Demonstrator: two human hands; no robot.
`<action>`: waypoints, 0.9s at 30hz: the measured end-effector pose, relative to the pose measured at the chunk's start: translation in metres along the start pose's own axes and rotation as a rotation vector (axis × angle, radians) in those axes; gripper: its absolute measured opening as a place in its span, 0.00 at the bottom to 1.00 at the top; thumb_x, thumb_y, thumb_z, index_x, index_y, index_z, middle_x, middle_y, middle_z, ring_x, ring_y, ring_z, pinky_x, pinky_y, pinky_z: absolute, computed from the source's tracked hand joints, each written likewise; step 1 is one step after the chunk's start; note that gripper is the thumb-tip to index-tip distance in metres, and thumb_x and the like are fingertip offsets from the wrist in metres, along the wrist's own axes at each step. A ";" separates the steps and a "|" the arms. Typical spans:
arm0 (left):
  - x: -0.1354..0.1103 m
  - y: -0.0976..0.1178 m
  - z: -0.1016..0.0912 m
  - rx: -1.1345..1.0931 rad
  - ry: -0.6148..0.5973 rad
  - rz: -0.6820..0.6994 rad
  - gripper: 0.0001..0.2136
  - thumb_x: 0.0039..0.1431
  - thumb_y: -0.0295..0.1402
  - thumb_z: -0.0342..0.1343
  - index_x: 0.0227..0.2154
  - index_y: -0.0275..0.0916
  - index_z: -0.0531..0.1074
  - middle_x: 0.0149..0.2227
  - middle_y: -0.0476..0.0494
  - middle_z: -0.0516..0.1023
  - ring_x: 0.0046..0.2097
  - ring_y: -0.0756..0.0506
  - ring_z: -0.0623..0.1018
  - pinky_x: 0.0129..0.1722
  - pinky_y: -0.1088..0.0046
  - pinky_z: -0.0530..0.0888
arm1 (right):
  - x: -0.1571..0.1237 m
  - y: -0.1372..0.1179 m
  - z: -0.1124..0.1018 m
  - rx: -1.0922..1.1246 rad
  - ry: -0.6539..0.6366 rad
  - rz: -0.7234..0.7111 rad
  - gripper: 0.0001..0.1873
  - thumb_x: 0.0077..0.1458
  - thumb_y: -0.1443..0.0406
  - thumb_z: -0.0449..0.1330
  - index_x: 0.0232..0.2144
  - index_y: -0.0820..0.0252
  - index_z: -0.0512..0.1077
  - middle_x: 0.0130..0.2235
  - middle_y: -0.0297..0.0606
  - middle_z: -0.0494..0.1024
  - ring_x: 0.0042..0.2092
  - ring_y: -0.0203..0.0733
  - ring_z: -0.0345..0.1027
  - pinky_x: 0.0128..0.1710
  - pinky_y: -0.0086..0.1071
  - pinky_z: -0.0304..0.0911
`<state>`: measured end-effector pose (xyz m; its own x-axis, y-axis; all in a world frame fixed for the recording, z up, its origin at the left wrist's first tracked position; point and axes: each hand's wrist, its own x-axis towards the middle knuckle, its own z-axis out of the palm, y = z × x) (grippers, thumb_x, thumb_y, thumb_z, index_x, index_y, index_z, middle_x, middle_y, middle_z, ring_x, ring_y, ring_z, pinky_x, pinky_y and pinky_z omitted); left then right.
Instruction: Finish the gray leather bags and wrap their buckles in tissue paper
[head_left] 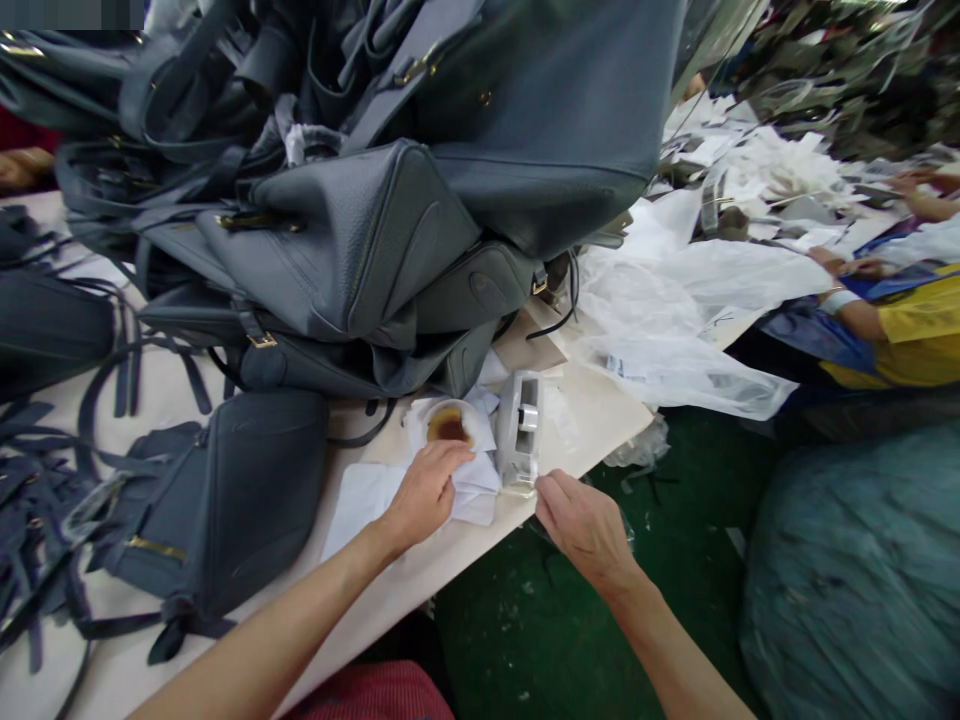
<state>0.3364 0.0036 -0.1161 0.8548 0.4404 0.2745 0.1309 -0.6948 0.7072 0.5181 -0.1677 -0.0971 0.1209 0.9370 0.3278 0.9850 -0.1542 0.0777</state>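
Observation:
My left hand [427,492] is closed, fingers curled, over white papers [476,490] beside a small white dish [429,425] with brown stuff in it. Whatever is between its fingertips is hidden. To the right of the papers stands a grey tape dispenser [510,440] with a roll inside. At its near end, by the table edge, my right hand [581,520] is closed in a pinch on what looks like the end of clear tape.
Dark grey-blue leather bags [360,240] are piled high behind my hands, and another bag [255,500] lies at left. White plastic sheets [675,280] cover the table at right. A co-worker's arm [862,315] is there. A large green bundle [855,570] stands on the floor.

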 end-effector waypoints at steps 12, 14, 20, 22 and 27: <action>-0.068 0.003 -0.023 0.056 -0.045 -0.021 0.23 0.49 0.15 0.44 0.45 0.38 0.72 0.46 0.39 0.76 0.49 0.42 0.73 0.48 0.59 0.73 | -0.022 -0.022 0.031 -0.110 0.085 0.120 0.15 0.59 0.72 0.53 0.21 0.57 0.65 0.22 0.34 0.66 0.26 0.39 0.55 0.29 0.35 0.46; -0.076 0.004 -0.029 0.070 -0.045 -0.024 0.23 0.49 0.15 0.43 0.45 0.38 0.72 0.45 0.39 0.77 0.48 0.42 0.73 0.48 0.59 0.73 | -0.021 -0.025 0.034 -0.103 0.086 0.156 0.15 0.60 0.72 0.52 0.22 0.58 0.66 0.22 0.34 0.66 0.26 0.39 0.56 0.29 0.35 0.46; -0.100 0.001 -0.047 0.108 -0.040 -0.032 0.22 0.50 0.15 0.42 0.44 0.38 0.72 0.43 0.40 0.77 0.46 0.42 0.74 0.46 0.60 0.73 | -0.050 -0.038 0.047 0.040 -0.034 0.184 0.14 0.58 0.73 0.52 0.22 0.58 0.68 0.23 0.34 0.69 0.26 0.38 0.61 0.30 0.33 0.50; -0.111 -0.001 -0.052 0.117 -0.047 -0.055 0.22 0.50 0.15 0.42 0.44 0.38 0.72 0.42 0.41 0.78 0.45 0.42 0.74 0.46 0.60 0.73 | -0.072 -0.043 0.051 0.112 -0.082 0.249 0.14 0.58 0.73 0.52 0.22 0.58 0.69 0.23 0.34 0.70 0.24 0.37 0.61 0.28 0.32 0.49; -0.143 0.002 -0.070 0.102 -0.105 -0.131 0.20 0.53 0.17 0.42 0.43 0.39 0.73 0.41 0.41 0.78 0.43 0.44 0.76 0.46 0.64 0.74 | -0.114 -0.049 0.053 0.394 -0.234 0.489 0.15 0.58 0.66 0.54 0.20 0.57 0.68 0.21 0.31 0.70 0.21 0.35 0.62 0.22 0.28 0.46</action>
<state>0.1793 -0.0210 -0.1089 0.8741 0.4728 0.1114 0.2900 -0.6919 0.6612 0.4622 -0.2503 -0.1882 0.5451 0.8381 0.0219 0.7759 -0.4944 -0.3919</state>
